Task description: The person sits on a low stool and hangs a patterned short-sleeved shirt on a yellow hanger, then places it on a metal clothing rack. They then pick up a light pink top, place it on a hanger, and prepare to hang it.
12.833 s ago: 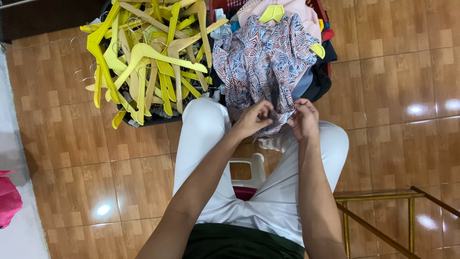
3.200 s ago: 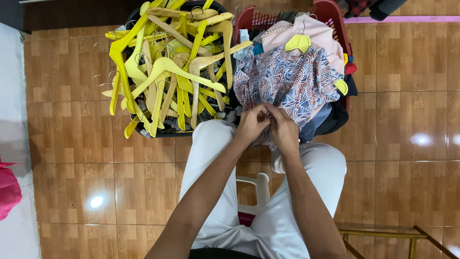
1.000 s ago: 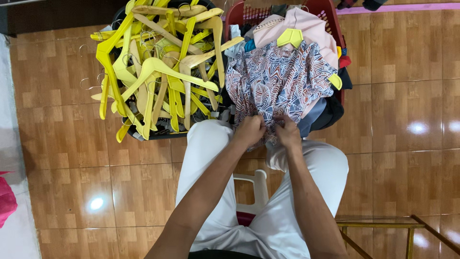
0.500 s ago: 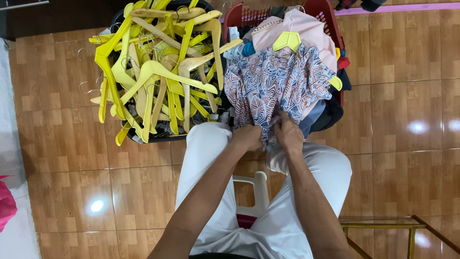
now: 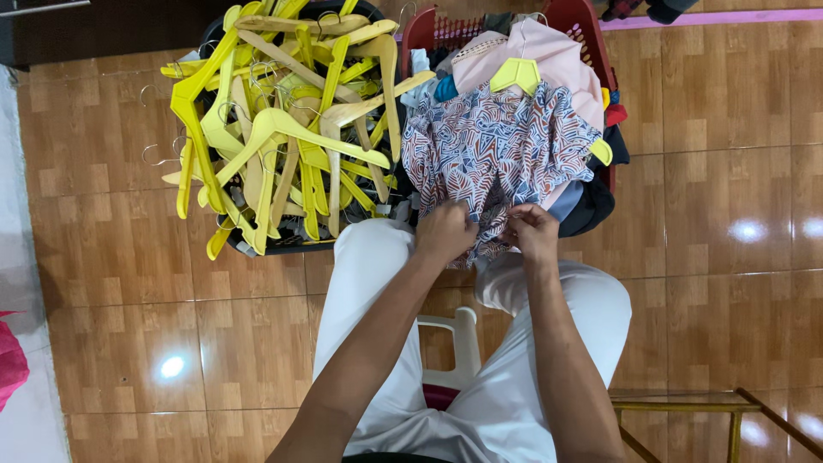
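Overhead view of a seated person in white trousers [image 5: 514, 403] on a white plastic stool [image 5: 459, 347], above a brown tiled floor [image 5: 129, 283]. The left hand [image 5: 446, 231] and right hand [image 5: 531, 231] are both closed, pinching the lower edge of a patterned shirt [image 5: 493, 150], white with red and blue geometric print; the hands sit close together, just beyond the knees. The shirt hangs on a yellow hanger [image 5: 514, 75], whose tip also shows at the garment's right shoulder, and it drapes over the clothes piled in a red laundry basket [image 5: 591, 34]. Beneath it lies a pink garment [image 5: 553, 56], with dark blue and black cloth at the basket's right side. To the left, touching the red basket, a dark basket [image 5: 283, 244] holds a heap of yellow and pale wooden hangers [image 5: 274, 129] with wire hooks, several jutting over its rim. A gold-coloured metal frame [image 5: 686, 403] stands at lower right. A pink object [image 5: 10, 360] shows at the left edge.
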